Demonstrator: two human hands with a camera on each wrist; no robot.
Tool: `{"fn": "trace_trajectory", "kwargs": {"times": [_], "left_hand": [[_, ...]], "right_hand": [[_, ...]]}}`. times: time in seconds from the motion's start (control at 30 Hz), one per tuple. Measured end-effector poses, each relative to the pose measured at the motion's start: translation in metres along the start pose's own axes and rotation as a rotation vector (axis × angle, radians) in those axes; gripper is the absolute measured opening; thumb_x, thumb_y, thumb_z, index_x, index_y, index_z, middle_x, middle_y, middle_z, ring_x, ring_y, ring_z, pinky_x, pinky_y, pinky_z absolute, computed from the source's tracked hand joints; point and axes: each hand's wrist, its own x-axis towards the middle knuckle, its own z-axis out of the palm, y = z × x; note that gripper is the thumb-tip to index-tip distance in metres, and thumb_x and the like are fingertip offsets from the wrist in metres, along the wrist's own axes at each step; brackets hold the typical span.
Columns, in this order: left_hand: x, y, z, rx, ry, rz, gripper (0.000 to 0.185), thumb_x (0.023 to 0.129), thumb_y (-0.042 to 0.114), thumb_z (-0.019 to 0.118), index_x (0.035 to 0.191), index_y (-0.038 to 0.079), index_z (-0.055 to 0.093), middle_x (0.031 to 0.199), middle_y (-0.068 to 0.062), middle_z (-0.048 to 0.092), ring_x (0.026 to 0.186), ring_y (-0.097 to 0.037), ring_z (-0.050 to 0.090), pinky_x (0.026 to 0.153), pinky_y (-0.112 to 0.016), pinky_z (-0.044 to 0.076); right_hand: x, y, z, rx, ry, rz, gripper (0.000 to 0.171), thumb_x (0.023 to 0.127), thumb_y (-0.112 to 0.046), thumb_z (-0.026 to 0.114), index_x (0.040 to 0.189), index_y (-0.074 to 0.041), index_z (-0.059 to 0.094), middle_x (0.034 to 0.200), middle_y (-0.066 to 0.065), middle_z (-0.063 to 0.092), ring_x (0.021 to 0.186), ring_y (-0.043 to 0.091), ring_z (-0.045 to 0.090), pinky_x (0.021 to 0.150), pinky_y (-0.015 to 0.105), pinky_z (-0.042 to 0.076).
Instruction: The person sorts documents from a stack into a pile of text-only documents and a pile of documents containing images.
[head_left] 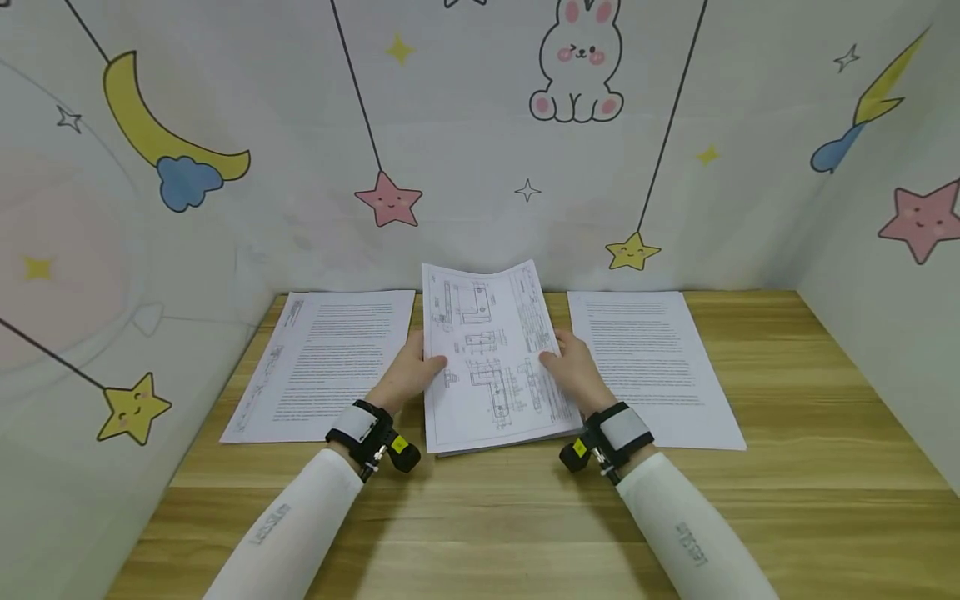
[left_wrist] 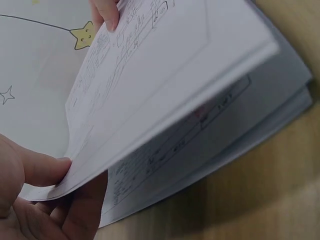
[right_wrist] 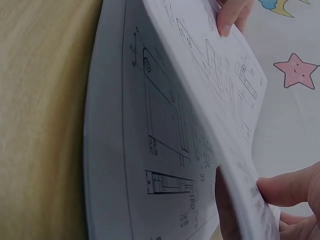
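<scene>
A bundle of sheets with technical drawings (head_left: 491,350) is tilted up off a stack of drawing sheets (head_left: 510,442) at the middle of the wooden table (head_left: 480,517). My left hand (head_left: 411,373) pinches its left edge, thumb on top and fingers beneath, as the left wrist view shows on the lifted sheets (left_wrist: 165,85). My right hand (head_left: 573,367) pinches the right edge the same way. In the right wrist view the lifted sheets (right_wrist: 220,95) stand apart from the lower stack (right_wrist: 145,150), which lies flat.
A printed text sheet (head_left: 326,362) lies flat on the table to the left, another text sheet (head_left: 648,362) to the right. Walls with cartoon stars, a moon and a rabbit (head_left: 577,62) close the table in on three sides.
</scene>
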Motion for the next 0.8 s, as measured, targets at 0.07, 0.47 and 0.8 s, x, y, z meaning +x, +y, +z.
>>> {"fn": "trace_trajectory", "kwargs": {"times": [0.07,0.47,0.8], "left_hand": [[0.003,-0.003,0.002,0.004,-0.012,0.007,0.050,0.103,0.011,0.046,0.151,0.012,0.031,0.126,-0.013,0.065,0.098,-0.020,0.071,0.078,-0.030,0.057],[0.015,-0.009,0.016,0.245,0.057,-0.029,0.058,0.099,0.015,0.055,0.150,0.002,0.031,0.126,-0.018,0.062,0.100,-0.024,0.067,0.084,-0.036,0.056],[0.019,-0.003,0.013,0.379,0.077,-0.095,0.059,0.100,0.021,0.055,0.150,0.000,0.033,0.137,-0.021,0.057,0.114,-0.031,0.064,0.092,-0.043,0.055]], "right_hand": [[0.001,0.002,0.001,-0.014,-0.004,0.001,0.058,0.101,-0.018,0.049,0.154,-0.006,0.030,0.135,0.018,0.058,0.108,0.027,0.064,0.090,0.035,0.052],[0.006,0.011,0.004,-0.302,0.049,-0.085,0.054,0.098,-0.012,0.053,0.149,0.001,0.040,0.137,0.023,0.058,0.117,0.034,0.064,0.097,0.044,0.053],[0.012,0.013,0.004,-0.531,0.026,-0.092,0.048,0.099,-0.016,0.055,0.143,0.001,0.048,0.133,0.022,0.062,0.095,0.025,0.065,0.075,0.033,0.052]]}}
